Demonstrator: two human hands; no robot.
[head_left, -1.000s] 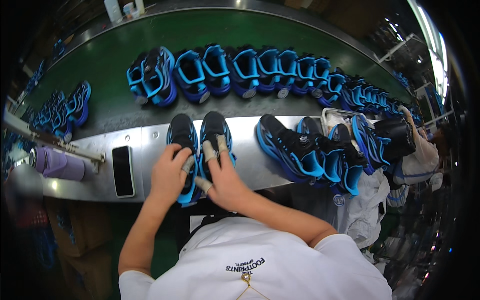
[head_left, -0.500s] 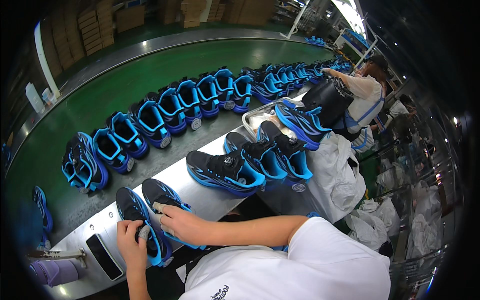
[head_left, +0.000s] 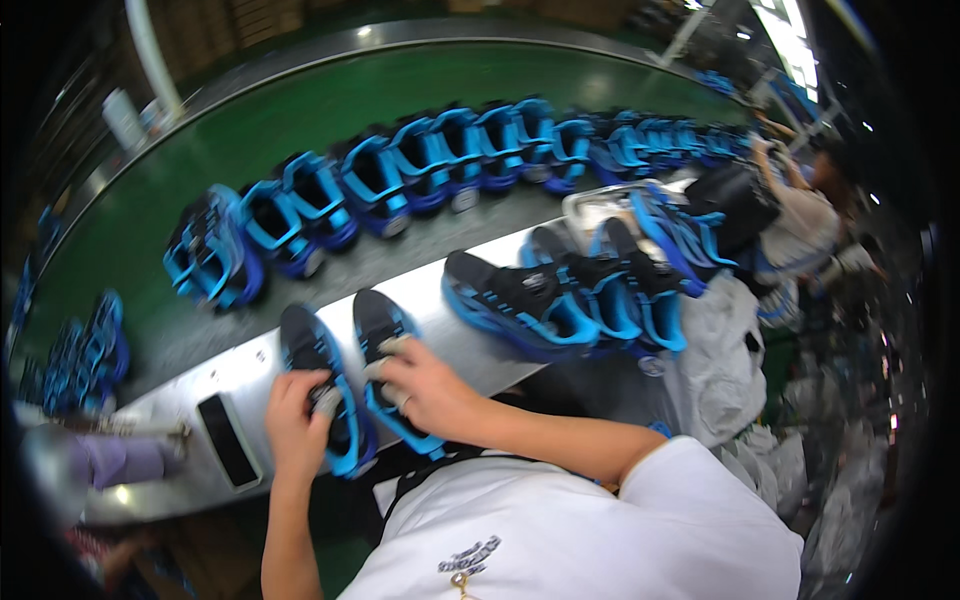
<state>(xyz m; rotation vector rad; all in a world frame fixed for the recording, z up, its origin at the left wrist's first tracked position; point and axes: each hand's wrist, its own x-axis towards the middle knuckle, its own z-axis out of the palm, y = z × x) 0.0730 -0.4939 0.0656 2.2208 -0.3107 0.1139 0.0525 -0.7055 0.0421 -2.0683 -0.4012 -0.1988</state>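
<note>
Side by side on the metal ledge stand two black and blue sneakers, toes pointing away from me. My left hand (head_left: pixel 298 425) is closed on the left sneaker (head_left: pixel 312 342), thumb and fingers pinching around its tongue area; the exact part is hidden. At the right sneaker (head_left: pixel 376 322), my right hand (head_left: pixel 425 388) bends its fingers over the tongue and lacing area, gripping there. Pale covers sit on some fingertips of both hands. To the right on the ledge, another black and blue sneaker (head_left: pixel 510 300) stands beside several similar ones.
A long row of sneakers (head_left: pixel 375 180) stands on the green conveyor belt (head_left: pixel 300 115). Left of my hands lie a phone (head_left: pixel 228 440) and a purple cylindrical thing (head_left: pixel 125 460). White bags (head_left: pixel 715 360) hang at the right, below a tray (head_left: pixel 580 205). A co-worker (head_left: pixel 795 215) stands farther along.
The whole view has swung, so the scene sits farther right and, near my hands, higher, with some blur. Both hands stay on the same two sneakers.
</note>
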